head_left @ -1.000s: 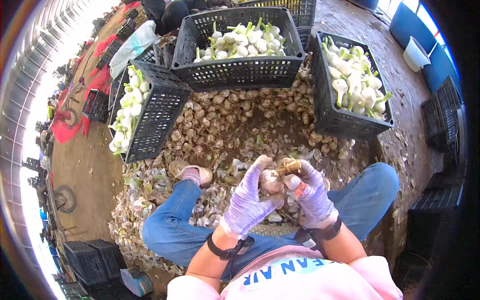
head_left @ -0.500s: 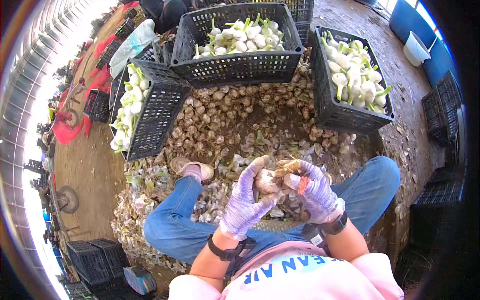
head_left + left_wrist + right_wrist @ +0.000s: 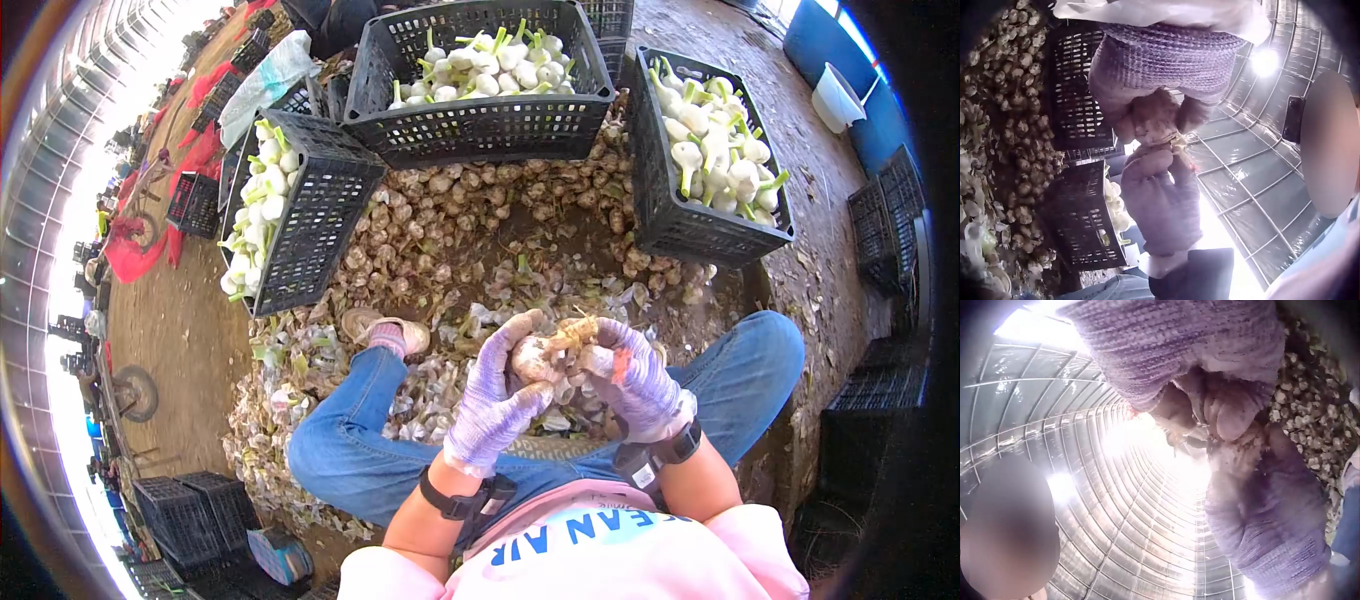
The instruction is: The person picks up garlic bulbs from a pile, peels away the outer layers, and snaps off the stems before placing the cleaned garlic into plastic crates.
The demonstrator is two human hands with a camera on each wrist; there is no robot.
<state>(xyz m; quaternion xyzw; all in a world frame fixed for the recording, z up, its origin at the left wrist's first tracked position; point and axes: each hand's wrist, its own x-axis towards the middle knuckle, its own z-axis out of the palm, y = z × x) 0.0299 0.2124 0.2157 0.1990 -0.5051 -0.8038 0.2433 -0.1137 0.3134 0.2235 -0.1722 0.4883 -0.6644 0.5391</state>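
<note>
A garlic bulb with dirty, papery skin is gripped between the fingers and thumb of my left hand, which wears a purple knit glove. My right hand, gloved alike with an orange-red band on one finger, pinches the dry stem and loose skin at the bulb's side. The two hands meet over my lap. From the left wrist view, the bulb sits between both sets of fingers, partly hidden by them. The right wrist view has ragged skin at the right thumb.
Black crates hold peeled white garlic with green stems: one on the left, one ahead, one on the right. Unpeeled bulbs cover the ground between them. Peeled-off skins lie around my legs.
The bulb has turned a little in my left hand, and the dry stem and skin at its side look more spread. Both hands stay together in nearly the same place.
</note>
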